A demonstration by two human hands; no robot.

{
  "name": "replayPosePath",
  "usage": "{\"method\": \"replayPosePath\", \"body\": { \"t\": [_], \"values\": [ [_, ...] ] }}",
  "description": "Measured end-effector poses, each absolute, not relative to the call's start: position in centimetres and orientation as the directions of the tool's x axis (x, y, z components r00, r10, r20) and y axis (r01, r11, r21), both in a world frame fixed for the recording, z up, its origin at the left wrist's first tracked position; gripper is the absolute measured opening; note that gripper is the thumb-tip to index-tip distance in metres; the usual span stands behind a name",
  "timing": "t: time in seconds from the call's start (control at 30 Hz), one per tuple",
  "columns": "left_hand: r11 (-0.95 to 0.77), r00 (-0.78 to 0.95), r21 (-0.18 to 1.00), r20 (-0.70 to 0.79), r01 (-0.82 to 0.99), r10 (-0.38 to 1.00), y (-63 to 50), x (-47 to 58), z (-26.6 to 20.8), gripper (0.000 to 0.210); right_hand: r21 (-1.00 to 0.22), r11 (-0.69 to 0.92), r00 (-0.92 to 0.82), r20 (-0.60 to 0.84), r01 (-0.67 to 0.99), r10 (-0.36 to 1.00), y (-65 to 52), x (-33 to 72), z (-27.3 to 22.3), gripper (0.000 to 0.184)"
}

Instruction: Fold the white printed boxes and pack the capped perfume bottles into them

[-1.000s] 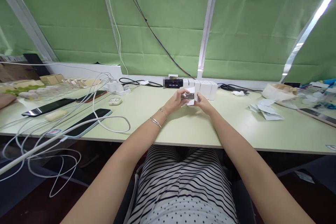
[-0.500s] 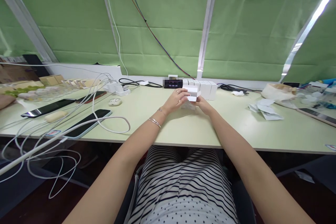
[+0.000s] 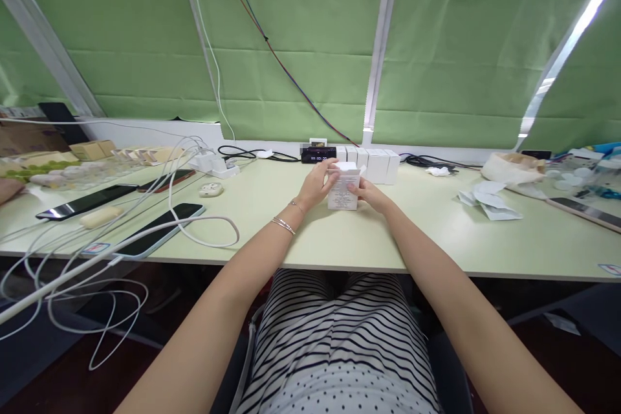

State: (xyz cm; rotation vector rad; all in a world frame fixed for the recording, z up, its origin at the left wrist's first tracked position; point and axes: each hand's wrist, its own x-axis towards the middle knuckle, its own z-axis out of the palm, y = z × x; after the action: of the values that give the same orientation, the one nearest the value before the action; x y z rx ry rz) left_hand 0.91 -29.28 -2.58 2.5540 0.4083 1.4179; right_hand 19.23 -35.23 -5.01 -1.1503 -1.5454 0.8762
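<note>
A small white box [image 3: 343,197] with lines of grey print stands upright on the table in front of me. Its top end shows raised flaps. My right hand [image 3: 369,194] grips the right side, the thumb lying on the printed face. At the upper left corner, my left hand [image 3: 317,184] has its fingers bent over the top edge and flap. What its fingertips do behind the flap is partly hidden. Behind the box stands a row of similar white boxes [image 3: 383,167], next to a black timer display [image 3: 319,155].
Left of me are a phone [image 3: 162,229] with looping white cables [image 3: 218,244], an earbud case [image 3: 211,189] and a power strip [image 3: 218,167]. To the right lie folded papers [image 3: 490,199], a cloth bag [image 3: 514,171] and a tablet-like device [image 3: 585,212]. Another person's hand [image 3: 10,189] shows far left.
The white box has turned from tilted, with its open end towards me, to upright on the table with its printed face showing. Both hands have stayed on it.
</note>
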Motion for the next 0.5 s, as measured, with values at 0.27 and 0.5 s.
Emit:
{"method": "replayPosePath", "body": {
  "t": [0.27, 0.5],
  "values": [
    [-0.947, 0.468, 0.278, 0.823, 0.158, 0.32, -28.0, 1.2, -3.5, 0.032, -0.826, 0.355, 0.084, 0.43, 0.438, 0.899, -35.2, 19.0, -5.0, 0.071],
    [-0.953, 0.519, 0.221, 0.801, 0.205, 0.298, -28.2, 1.1, -3.3, 0.031, -0.779, 0.397, 0.114, 0.507, 0.485, 0.855, -34.9, 19.0, -5.2, 0.061]
  ]
}}
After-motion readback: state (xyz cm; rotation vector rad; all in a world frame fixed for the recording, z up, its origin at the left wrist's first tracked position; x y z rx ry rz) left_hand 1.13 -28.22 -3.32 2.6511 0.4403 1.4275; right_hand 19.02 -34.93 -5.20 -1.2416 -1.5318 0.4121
